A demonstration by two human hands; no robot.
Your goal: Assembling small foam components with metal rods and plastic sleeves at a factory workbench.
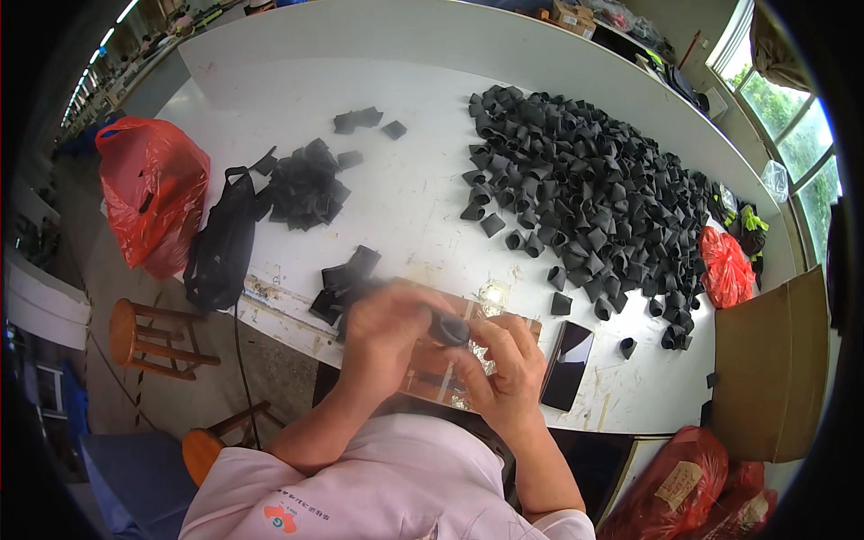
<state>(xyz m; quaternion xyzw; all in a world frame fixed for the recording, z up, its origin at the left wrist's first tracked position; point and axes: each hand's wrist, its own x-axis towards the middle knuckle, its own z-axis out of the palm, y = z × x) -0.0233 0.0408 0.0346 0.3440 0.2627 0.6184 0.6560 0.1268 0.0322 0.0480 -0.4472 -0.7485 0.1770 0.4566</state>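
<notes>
Close to the table's near edge, both hands meet at one small black fabric loop (448, 329), curled into a short tube. My left hand (387, 319), smeared a little by motion, closes its fingers on the loop's left side. My right hand (506, 364) pinches at its right edge with thumb and fingertips. Beneath them lies a brown board (438, 382) with shiny transparent tape on it. Flat black fabric pieces (346, 281) lie just beyond my left hand, partly covered by it. A dark phone (567, 367) rests to the right of my right hand.
A big heap of black loops (594, 189) covers the table's right side. Another pile of flat pieces (306, 184) lies at left, beside a black bag (225, 234) and a red plastic bag (155, 193). A cardboard box (774, 369) stands right; wooden stools (135, 337) stand left.
</notes>
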